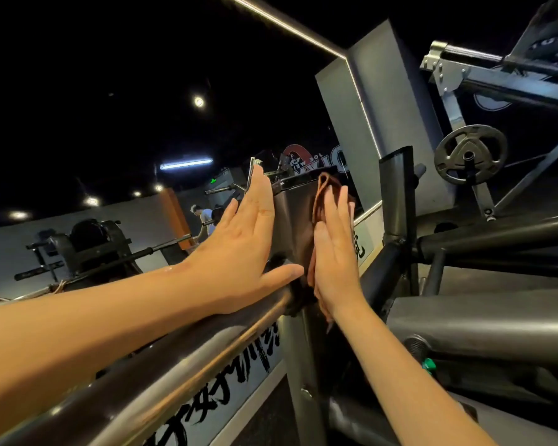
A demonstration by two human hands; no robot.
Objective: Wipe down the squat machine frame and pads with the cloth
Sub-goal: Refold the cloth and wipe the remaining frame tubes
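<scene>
You are laying your left hand (245, 239) flat against the left edge of the dark pad (291, 217), fingers straight and close together, thumb splayed toward your other palm. You are pressing your right hand (335, 249) flat as well, fingers straight and narrow, with the brown cloth (321, 193) trapped between them and the pad's face. The cloth is bunching just past your right fingertips and trailing out below the heel of that hand. Under your left thumb the frame tube (187, 358) is running back toward you. Well beyond your right fingers a weight plate (471, 154) is sitting on the machine.
</scene>
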